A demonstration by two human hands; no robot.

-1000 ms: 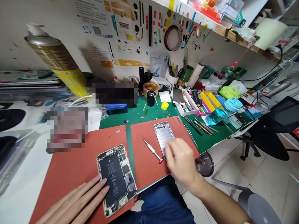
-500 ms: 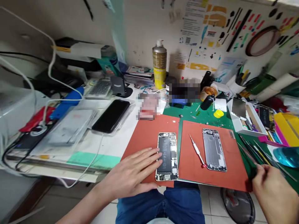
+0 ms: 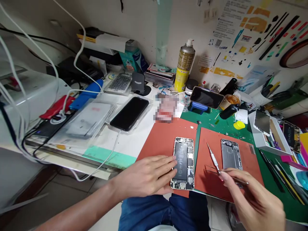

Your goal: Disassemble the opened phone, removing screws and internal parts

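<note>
An opened phone (image 3: 184,163) with a black battery (image 3: 180,162) and exposed boards lies on an orange mat. My left hand (image 3: 149,175) rests flat beside it, fingers stretched out and fingertips touching its left edge. Over the second orange mat, my right hand (image 3: 250,195) pinches slim metal tweezers (image 3: 211,169) whose tips point left toward the opened phone, apart from it. Below the tweezers lies a silver precision screwdriver (image 3: 212,156), its lower end close to my right fingers. A bare phone housing (image 3: 230,152) is partly hidden behind that hand.
A black phone (image 3: 130,114) lies on a clear case to the left, near white cables (image 3: 113,144). At the back stand a spray can (image 3: 184,65) and a phone on a blue stand (image 3: 199,106). Several thin tools (image 3: 281,176) and a white box (image 3: 271,141) are at right.
My right hand has moved left from the tools at the mat's right edge and now holds tweezers over the mat. My left hand stays at the phone. The camera view has shifted.
</note>
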